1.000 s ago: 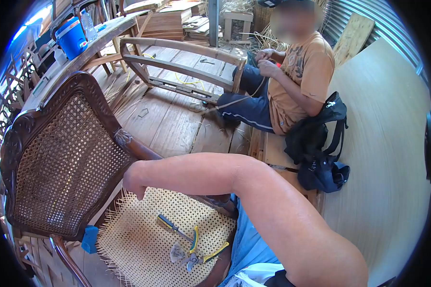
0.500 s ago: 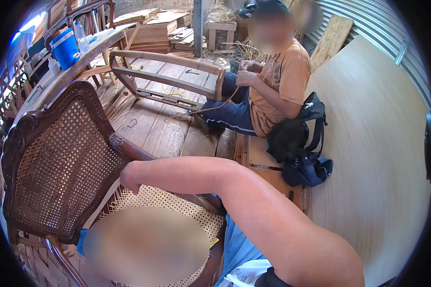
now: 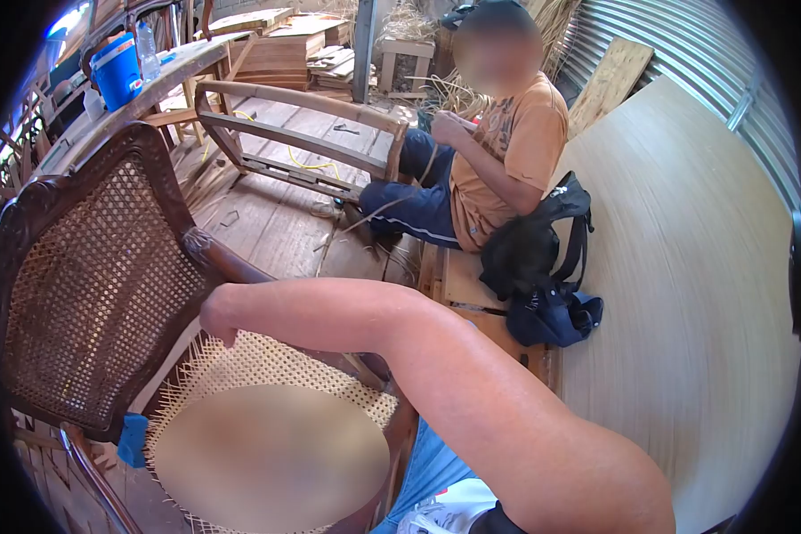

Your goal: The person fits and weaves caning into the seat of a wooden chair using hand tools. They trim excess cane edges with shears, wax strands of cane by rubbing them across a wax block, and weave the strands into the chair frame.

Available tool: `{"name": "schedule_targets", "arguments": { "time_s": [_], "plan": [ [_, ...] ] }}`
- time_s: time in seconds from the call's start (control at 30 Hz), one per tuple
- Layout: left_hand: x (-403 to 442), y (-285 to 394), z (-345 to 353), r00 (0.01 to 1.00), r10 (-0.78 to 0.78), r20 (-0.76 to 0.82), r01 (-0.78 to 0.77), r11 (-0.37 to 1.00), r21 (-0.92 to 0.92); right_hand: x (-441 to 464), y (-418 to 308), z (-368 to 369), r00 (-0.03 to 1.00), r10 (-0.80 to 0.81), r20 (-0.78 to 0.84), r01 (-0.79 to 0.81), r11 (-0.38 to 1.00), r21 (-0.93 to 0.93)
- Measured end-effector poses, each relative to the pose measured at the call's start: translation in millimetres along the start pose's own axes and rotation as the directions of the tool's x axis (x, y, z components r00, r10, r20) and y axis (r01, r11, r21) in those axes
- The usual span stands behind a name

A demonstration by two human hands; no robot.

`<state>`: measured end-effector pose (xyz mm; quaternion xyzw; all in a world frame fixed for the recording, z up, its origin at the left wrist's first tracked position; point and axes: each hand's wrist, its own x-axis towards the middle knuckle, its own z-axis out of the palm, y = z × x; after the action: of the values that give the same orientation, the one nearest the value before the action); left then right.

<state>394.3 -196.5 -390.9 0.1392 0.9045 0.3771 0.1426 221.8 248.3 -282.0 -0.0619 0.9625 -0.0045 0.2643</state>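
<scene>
In the head view, my right arm reaches across a carved dark wooden armchair. My right hand (image 3: 220,313) is bent down at the rear of the seat, near the foot of the backrest; its fingers are mostly hidden. Below it, the woven cane seat (image 3: 280,358) has loose strand ends sticking out along its rear and left edges. The chair's cane backrest (image 3: 93,276) stands at the left. A blue object (image 3: 133,440) sits at the seat's left rear corner. A blurred patch covers the middle of the seat. My left hand does not show.
Across from me a person (image 3: 507,169) in an orange shirt sits handling a long strip beside a wooden frame (image 3: 303,133). A black bag (image 3: 529,245) and dark blue cap (image 3: 552,316) lie by a large wood panel (image 3: 685,285). A blue cooler (image 3: 118,71) stands on a bench.
The view has shifted slightly, so the chair and my right arm appear farther left. My right hand stays at the seat's rear. The other person's hands are raised a little.
</scene>
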Motion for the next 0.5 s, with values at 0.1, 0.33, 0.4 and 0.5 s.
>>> {"name": "schedule_targets", "arguments": {
  "time_s": [0.1, 0.33, 0.4, 0.5],
  "plan": [
    [-8, -5, 1, 0.999, 0.000, -0.032, 0.001, 1.000, 0.009, 3, 4, 3, 0.999, 0.024, -0.035, -0.025, 0.999, -0.027],
    [-27, -18, -4, 0.993, 0.001, -0.120, 0.002, 1.000, 0.028, -7, -4, 3, 0.970, -0.026, -0.241, -0.010, 0.989, -0.147],
    [-33, -20, -5, 0.989, -0.007, -0.146, 0.010, 1.000, 0.023, -10, -8, 4, 0.943, -0.036, -0.332, -0.024, 0.984, -0.177],
    [-41, -23, -7, 0.985, -0.001, -0.174, 0.008, 0.999, 0.039, -19, -7, 2, 0.897, -0.017, -0.443, -0.064, 0.984, -0.167]
  ]
}}
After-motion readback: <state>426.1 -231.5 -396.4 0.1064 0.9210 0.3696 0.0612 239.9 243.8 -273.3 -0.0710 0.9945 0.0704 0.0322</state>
